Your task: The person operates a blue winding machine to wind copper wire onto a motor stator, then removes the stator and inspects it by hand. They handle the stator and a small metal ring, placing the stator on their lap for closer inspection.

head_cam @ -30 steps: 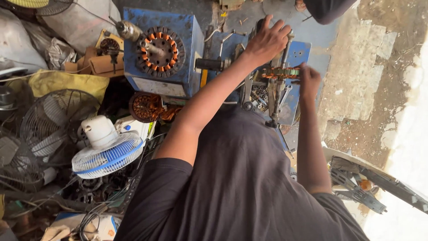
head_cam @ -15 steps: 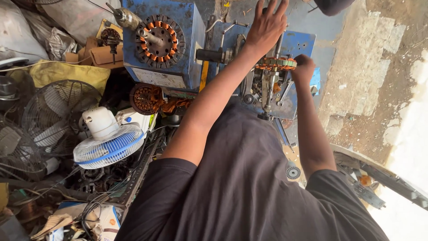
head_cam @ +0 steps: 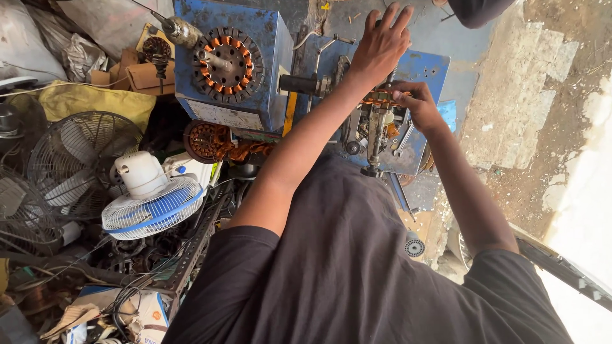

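Observation:
My left hand point(head_cam: 381, 46) reaches up onto the top of a blue winding machine point(head_cam: 426, 70), its fingers spread and lying over the metal parts there. Just below it, my right hand point(head_cam: 417, 105) pinches a copper-wound stator point(head_cam: 377, 99) mounted on the machine's spindle. A black shaft point(head_cam: 299, 83) sticks out to the left of the stator, beside my left forearm. My dark shirt fills the bottom of the view.
A blue box point(head_cam: 255, 70) carries a second stator with orange coils point(head_cam: 228, 62). Below it lies another copper-wound stator point(head_cam: 207, 141). A small white and blue fan point(head_cam: 150, 200), wire fan guards point(head_cam: 76, 159), cardboard, and tangled cables crowd the left. Bare concrete lies at right.
My right hand has moved left onto the copper-wound stator. My left hand has shifted slightly on top of the machine, and its fingers are now spread.

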